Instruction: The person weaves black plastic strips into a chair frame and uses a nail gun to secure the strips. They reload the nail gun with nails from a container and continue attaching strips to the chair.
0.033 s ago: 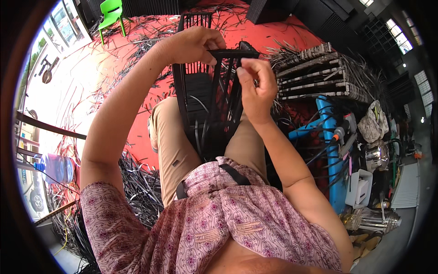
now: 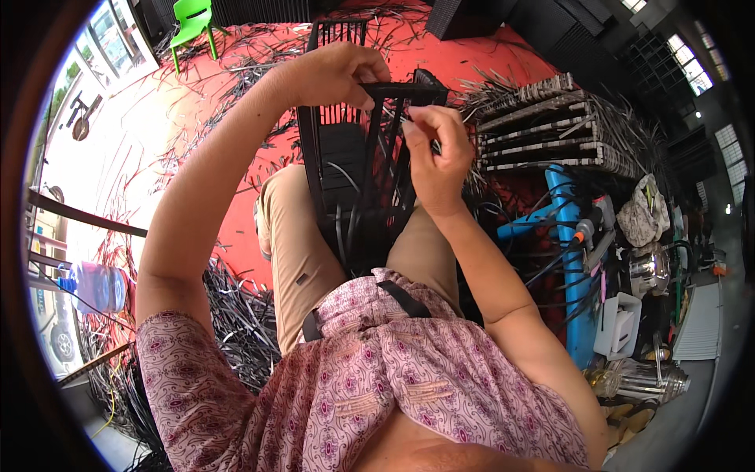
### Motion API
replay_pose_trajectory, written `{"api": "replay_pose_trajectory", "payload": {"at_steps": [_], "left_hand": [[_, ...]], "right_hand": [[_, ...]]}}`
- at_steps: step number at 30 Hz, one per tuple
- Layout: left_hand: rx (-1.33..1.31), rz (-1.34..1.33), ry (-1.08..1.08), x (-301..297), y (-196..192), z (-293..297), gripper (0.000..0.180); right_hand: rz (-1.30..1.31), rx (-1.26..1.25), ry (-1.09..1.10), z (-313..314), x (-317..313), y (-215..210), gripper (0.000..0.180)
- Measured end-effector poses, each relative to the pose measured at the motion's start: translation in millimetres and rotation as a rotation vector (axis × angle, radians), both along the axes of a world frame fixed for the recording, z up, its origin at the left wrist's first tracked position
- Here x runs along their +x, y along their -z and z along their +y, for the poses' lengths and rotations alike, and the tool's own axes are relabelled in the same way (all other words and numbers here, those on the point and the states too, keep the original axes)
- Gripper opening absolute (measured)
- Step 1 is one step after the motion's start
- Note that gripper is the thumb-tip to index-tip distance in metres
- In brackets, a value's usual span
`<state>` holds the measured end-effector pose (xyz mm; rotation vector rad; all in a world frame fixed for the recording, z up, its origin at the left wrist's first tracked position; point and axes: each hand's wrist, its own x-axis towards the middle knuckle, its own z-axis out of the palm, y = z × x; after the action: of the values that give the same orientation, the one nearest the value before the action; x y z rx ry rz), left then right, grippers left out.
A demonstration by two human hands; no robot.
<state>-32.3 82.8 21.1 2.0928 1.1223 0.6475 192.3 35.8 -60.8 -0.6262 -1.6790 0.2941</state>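
Around frame edge (image 2: pixel 401 90), left hand (image 2: pixel 334 75) clasped, right hand's (image 2: pixel 440 153) grip unclear, roomy floor (image 2: pixel 238 224) leftward

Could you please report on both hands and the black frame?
Left hand grips frame near its top. Right hand by its right corner, hold unclear. It sits between legs; loose strips clutter floor.

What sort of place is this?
Probably a weaving or furniture workshop: black strips litter the red floor, banded panels are stacked at right, and the left hand is at a black slatted frame.
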Motion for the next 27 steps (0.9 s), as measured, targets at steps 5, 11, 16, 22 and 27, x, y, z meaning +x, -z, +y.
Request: {"api": "replay_pose_trajectory", "payload": {"at_steps": [5, 11, 16, 22, 27], "left_hand": [[-0.08, 0.062, 0.014, -2, -8, -2, 0.037], [-0.102, 0.031, 0.069, -4, -4, 4, 0.033], [-0.129, 0.045, 0.068, -5, -2, 6, 0.036], [-0.175, 0.055, 0.07, -2, -8, 2, 0.037], [-0.132, 0.059, 0.068, -3, 6, 17, 0.04]], "right_hand": [[-0.107, -0.021, -0.033, -6, -19, 28, 0.026], [-0.106, -0.077, -0.007, -11, -29, 39, 0.034], [-0.062, -0.154, -0.023, -18, -29, 37, 0.036], [-0.201, 0.149, 0.044, -18, -30, 36, 0.044], [-0.347, 0.168, 0.128, -20, -29, 38, 0.052]]}}
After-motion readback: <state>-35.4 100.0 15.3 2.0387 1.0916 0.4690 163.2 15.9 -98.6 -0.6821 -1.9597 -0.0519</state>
